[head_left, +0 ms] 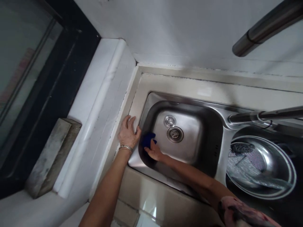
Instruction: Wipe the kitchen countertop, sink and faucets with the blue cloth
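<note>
My right hand [155,152] reaches into the metal sink basin [213,132] and presses a dark blue cloth [148,139] against its left wall. The fingers are closed on the cloth, which is partly hidden by them. On the counter by the sink's left rim rests my left hand [129,132], its fingers spread and nothing in it; a bracelet circles that wrist. Inside the basin, the strainer drain [175,134] and a small round metal piece [169,121] show on the floor.
A second basin at the right holds a metal colander [292,176] with a clear plastic bag [248,171] and a dark mesh scrubber [241,147] in it. A faucet [251,41] juts in from above right. A stone block [54,154] lies on the left ledge by the window frame.
</note>
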The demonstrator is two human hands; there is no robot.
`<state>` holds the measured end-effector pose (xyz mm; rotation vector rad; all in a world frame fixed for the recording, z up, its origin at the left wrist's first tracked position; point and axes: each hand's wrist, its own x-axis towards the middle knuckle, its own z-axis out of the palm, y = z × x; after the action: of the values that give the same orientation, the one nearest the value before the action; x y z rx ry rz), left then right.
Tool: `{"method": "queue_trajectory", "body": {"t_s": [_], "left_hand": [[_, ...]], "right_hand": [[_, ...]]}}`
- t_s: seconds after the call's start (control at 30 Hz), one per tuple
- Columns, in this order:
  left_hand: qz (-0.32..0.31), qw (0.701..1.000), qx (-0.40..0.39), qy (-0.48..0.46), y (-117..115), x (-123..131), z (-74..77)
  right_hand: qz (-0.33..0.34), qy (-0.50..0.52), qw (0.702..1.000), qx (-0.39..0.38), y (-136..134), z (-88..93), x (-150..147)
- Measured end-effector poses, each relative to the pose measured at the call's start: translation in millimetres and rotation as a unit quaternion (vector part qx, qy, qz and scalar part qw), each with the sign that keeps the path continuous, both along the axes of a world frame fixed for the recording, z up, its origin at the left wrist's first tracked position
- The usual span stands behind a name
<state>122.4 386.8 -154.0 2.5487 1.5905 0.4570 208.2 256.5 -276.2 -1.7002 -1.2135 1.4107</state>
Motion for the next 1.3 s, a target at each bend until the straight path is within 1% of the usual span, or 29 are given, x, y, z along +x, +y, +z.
{"method": "queue_trajectory", "body": {"t_s": [0.07,0.1,0.17,0.23,0.3,0.37,0.43,0.47,0.53,0.6,0.67,0.73,0.83,0.93,0.97,1.03,1.1,1.17,1.23,1.3], "left_hand": [[0.012,1.000,-0.014,0.004,-1,2,1.4],[0.015,1.000,-0.020,0.005,-1,2,2.0],[0.020,0.999,-0.030,0.006,-2,3,2.6],[0.021,0.999,-0.037,0.007,-2,3,2.6],[0.023,0.999,-0.042,0.009,-3,2,2.3],[0.018,0.999,-0.045,0.009,-3,1,1.9],[0.012,0.999,-0.044,0.008,-4,1,1.9],[0.010,0.999,-0.042,0.007,-4,1,2.1],[0.009,0.999,-0.041,0.007,-5,1,2.9],[0.009,0.999,-0.044,0.010,-6,1,3.7],[0.008,0.999,-0.051,0.015,-6,0,3.8],[0.005,0.998,-0.055,0.017,-6,-1,3.2],[-0.003,0.998,-0.057,0.014,-4,-4,1.4],[-0.010,0.998,-0.058,0.011,-4,-5,-0.1],[-0.010,0.998,-0.061,0.012,-4,-5,-0.2],[-0.007,0.997,-0.070,0.015,-5,-3,0.1],[0.004,0.996,-0.082,0.021,-5,-1,1.0],[0.014,0.995,-0.092,0.026,-6,0,1.7],[0.018,0.995,-0.095,0.027,-6,1,1.6],[0.017,0.995,-0.093,0.027,-5,0,0.7]], "right_hand": [[0.058,0.007,0.998,-0.015,-16,19.0,5],[0.093,0.009,0.996,-0.011,-24,30.3,10],[0.171,0.001,0.985,0.022,-43,55.0,29],[0.251,-0.016,0.965,0.069,-63,78.7,56],[0.301,-0.021,0.949,0.093,-81,96.6,84],[0.328,-0.019,0.940,0.092,-89,107.0,100],[0.346,-0.036,0.933,0.093,-82,111.2,95],[0.354,-0.049,0.928,0.102,-73,111.6,84],[0.358,-0.082,0.921,0.131,-50,110.2,52],[0.333,-0.128,0.922,0.151,-28,106.8,19],[0.293,-0.164,0.929,0.154,-11,102.1,-5],[0.253,-0.176,0.940,0.148,-3,96.8,-16],[0.201,-0.177,0.955,0.125,-1,92.3,-16],[0.168,-0.193,0.963,0.087,-5,100.1,-16],[0.171,-0.201,0.961,0.076,-6,105.3,-18],[0.219,-0.212,0.949,0.077,-8,116.9,-24],[0.293,-0.210,0.926,0.108,-8,126.7,-29],[0.346,-0.205,0.904,0.145,-8,132.4,-29],[0.372,-0.201,0.890,0.170,-10,134.3,-20],[0.396,-0.194,0.880,0.180,-18,133.9,-1]]}}
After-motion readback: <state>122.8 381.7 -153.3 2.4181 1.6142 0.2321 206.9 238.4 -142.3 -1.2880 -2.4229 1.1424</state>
